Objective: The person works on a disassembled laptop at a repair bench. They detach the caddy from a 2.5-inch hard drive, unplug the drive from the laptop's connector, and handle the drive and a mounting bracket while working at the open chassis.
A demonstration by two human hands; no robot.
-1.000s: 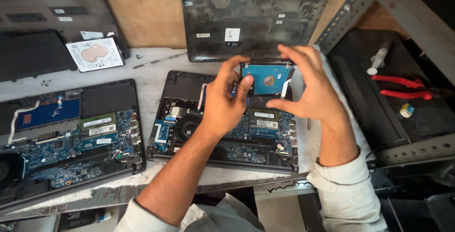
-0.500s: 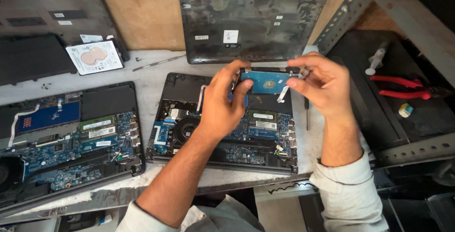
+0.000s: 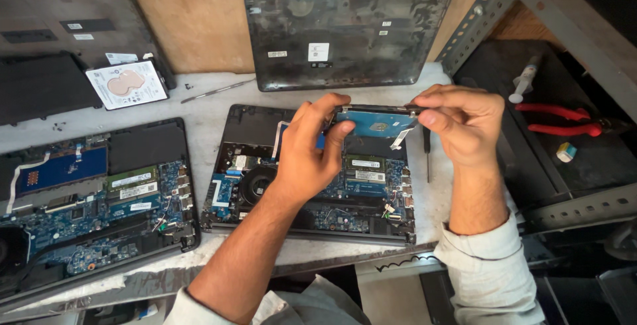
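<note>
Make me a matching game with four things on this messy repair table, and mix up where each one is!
Things:
1. blue hard drive
2. white-labelled hard drive
3. red pliers
4. back cover

Places:
A. leaning upright against the wooden board
B. lying flat at the far left of the table
C. held between the left hand and right hand, above the open laptop
D. on the dark shelf to the right

Pairs: 1-C, 2-B, 3-D, 4-A
</note>
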